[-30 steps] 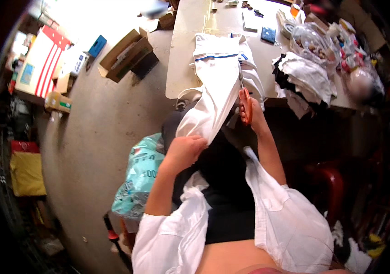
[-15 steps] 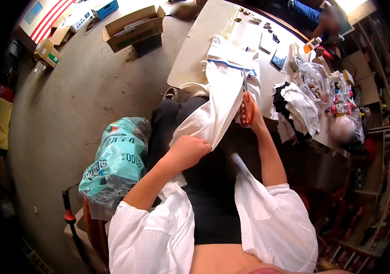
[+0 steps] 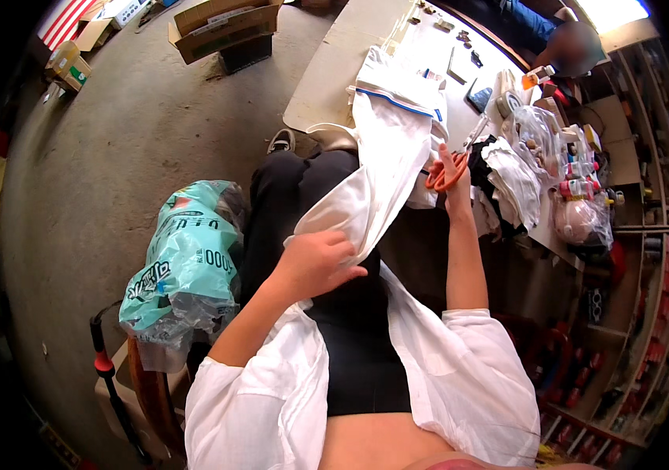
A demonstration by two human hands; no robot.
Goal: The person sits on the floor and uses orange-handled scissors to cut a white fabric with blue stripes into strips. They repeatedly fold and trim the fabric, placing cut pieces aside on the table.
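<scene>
Left hand [image 3: 317, 262] closed on the gathered near end of the white cloth [image 3: 385, 160], above the black trousers [image 3: 275, 188]. Right hand [image 3: 459, 189], a little farther out, wrapped about the orange handles of the scissors [image 3: 445, 178], blades pointing away and rightward (whether they stand parted is too small to tell).

Cloth runs from the left hand up onto the pale table [image 3: 326, 59], a blue stripe [image 3: 397, 103] crossing its far part. Judged light and soft: creases easily, hangs limp, would follow a pull but fold under a push. Probably neither slippery nor fragile. Good hold: a bunched fold at the near end, just where the left hand has it; a single thin edge might slip out. Scissors look rigid, likely the heavier item; handles are the place to grip, blades not.

Right of the cloth, rag pile [image 3: 514, 176], white and black. Beyond, a clear plastic bag [image 3: 534, 125] and a dark flat slab [image 3: 478, 95].
</scene>
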